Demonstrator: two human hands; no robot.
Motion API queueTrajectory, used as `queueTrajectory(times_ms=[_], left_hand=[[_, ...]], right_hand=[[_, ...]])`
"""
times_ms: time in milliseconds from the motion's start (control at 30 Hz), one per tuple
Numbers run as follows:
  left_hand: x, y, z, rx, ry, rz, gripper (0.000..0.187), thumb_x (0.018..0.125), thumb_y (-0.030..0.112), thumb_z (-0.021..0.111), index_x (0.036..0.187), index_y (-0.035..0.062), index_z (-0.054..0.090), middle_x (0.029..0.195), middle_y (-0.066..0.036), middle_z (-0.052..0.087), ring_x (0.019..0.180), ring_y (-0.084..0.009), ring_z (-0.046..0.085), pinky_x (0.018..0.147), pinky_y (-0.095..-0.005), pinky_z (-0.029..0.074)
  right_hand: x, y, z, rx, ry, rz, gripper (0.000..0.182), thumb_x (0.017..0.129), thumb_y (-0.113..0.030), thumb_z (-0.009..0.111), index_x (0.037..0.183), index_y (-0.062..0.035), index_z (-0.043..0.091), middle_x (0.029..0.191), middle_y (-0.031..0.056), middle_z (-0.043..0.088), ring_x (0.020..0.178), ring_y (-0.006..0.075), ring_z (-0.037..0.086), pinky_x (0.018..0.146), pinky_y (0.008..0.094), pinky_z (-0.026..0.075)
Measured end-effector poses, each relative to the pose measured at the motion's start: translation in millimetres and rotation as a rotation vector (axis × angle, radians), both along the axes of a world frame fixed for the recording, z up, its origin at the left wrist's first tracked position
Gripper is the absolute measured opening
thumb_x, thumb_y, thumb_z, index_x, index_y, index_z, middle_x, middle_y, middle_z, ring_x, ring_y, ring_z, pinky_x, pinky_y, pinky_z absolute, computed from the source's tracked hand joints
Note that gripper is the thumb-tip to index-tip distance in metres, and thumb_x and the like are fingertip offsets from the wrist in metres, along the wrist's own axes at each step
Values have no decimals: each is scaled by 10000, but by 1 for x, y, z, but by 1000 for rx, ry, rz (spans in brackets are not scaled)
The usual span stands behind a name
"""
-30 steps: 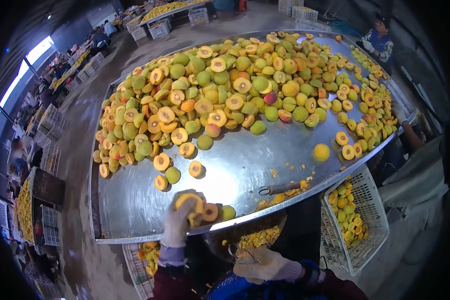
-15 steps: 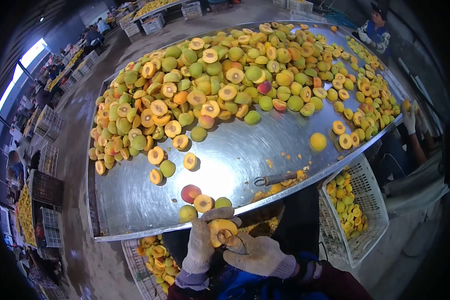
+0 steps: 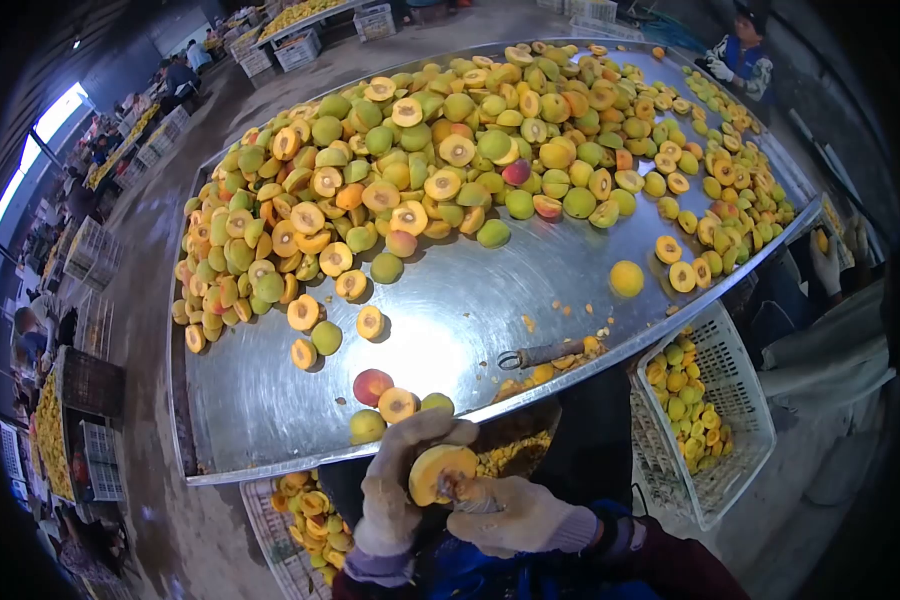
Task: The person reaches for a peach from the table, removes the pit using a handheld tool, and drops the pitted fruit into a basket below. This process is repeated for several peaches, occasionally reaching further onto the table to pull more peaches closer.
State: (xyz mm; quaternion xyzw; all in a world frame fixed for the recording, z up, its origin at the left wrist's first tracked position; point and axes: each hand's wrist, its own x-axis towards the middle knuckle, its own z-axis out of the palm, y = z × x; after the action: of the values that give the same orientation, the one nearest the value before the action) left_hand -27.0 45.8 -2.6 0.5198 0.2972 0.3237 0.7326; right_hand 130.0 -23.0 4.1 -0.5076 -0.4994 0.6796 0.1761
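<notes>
My gloved left hand [image 3: 395, 480] is closed round a halved peach [image 3: 440, 473], its cut face turned up toward me. My gloved right hand [image 3: 520, 515] is pressed up to the pit side of that half, fingers wrapped round a small tool whose metal end [image 3: 473, 495] partly shows. Both hands are just beyond the near edge of the metal table [image 3: 530, 270]. Close by on the table lie a red peach [image 3: 372, 386], a cut half [image 3: 398, 404] and a green one [image 3: 367, 427]. A large heap of halved peaches [image 3: 370, 180] covers the far side.
Another pitting tool [image 3: 540, 355] lies near the table's front edge among scraps. A white crate of halves [image 3: 705, 410] stands at right, another crate [image 3: 270, 520] below left. One person [image 3: 742, 60] is at the far right corner; a co-worker's gloved hand [image 3: 825, 262] is at right.
The peach half in my left hand has tilted and turned, and my left fingers have shifted round it. The table and its fruit have moved slightly left in view.
</notes>
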Motion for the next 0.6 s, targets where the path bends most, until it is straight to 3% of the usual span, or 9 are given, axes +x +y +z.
queueTrajectory(times_ms=[67,100,200,267,400,467,500,567,600], left_hand=[[11,-22,-8,-102,-55,413,640,945,455,563,1284,-79,463,1122,-193,609,1119,-292,592,972,-380,483],[8,-28,-15,83,-93,400,683,928,487,573,1288,-81,454,1179,-208,591,1128,-303,581,962,-394,480],[7,-30,-20,60,-91,451,621,956,464,534,1242,-85,501,1114,-204,629,1040,-274,621,907,-368,499],[3,-23,-2,183,184,350,537,977,421,502,1123,-88,590,987,-181,675,914,-237,658,830,-336,515],[2,-8,11,297,354,186,456,981,355,488,1009,-70,651,906,-163,697,822,-229,677,764,-326,526],[5,-5,12,382,309,121,370,959,290,502,987,-40,669,932,-156,698,818,-254,687,730,-330,528],[5,-2,13,382,308,122,370,959,290,502,987,-40,669,932,-156,698,818,-254,687,730,-330,528],[3,1,14,586,288,27,333,950,272,508,994,-10,681,940,-147,701,814,-276,693,722,-350,536],[3,1,12,586,289,28,333,950,272,508,994,-10,681,940,-147,701,814,-276,693,722,-350,536]], right_hand=[[2,0,-1,-255,392,-123,324,963,-403,523,1027,-85,530,634,36,576,565,135,593,510,272,455],[1,-1,-4,-261,391,-125,324,963,-403,523,1027,-85,530,634,36,576,565,135,593,510,272,455],[-2,-1,-11,-194,362,-66,283,968,-370,536,978,-88,543,604,25,556,506,90,537,443,229,392],[-2,-5,-14,-324,529,-30,298,960,-373,558,910,-79,557,566,14,535,460,98,512,408,238,371],[-3,-16,-21,-288,532,-90,311,965,-374,555,859,-81,564,506,-4,494,408,100,478,374,243,347],[1,-24,-40,-292,628,-71,270,978,-340,538,915,-85,600,664,45,582,570,130,583,500,247,458],[1,-29,-47,-292,628,-71,270,978,-340,538,915,-85,600,664,45,582,570,130,583,500,247,458],[-1,-39,-62,-320,1123,-122,251,981,-303,528,1077,-91,621,973,88,634,863,157,629,741,264,507],[-1,-43,-67,-322,1123,-121,251,981,-303,528,1077,-91,621,973,88,634,863,157,629,741,264,507]])
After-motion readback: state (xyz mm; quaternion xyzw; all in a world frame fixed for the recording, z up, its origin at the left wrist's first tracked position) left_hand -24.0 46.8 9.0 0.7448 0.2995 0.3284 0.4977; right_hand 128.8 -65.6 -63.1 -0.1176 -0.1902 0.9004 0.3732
